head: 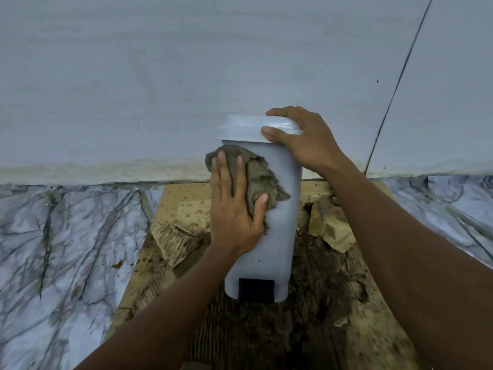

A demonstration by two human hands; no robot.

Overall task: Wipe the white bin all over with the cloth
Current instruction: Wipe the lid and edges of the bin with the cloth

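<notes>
While the tall white plastic bin (277, 209) is standing on soggy brown cardboard (186, 209) on the marble floor (66, 236), right against the pale wall (160, 76), the left hand (237, 209) is lying open and flat, pressing a dirty grey-brown cloth (256, 174) onto the upper front. The right hand (301, 140) is curling its grip around the round white lid (248, 126) to steady it. Wiping looks to be at the front stage. Next, the cloth probably needs to go lower, near the black pedal slot (256, 288), then around the sides.
</notes>
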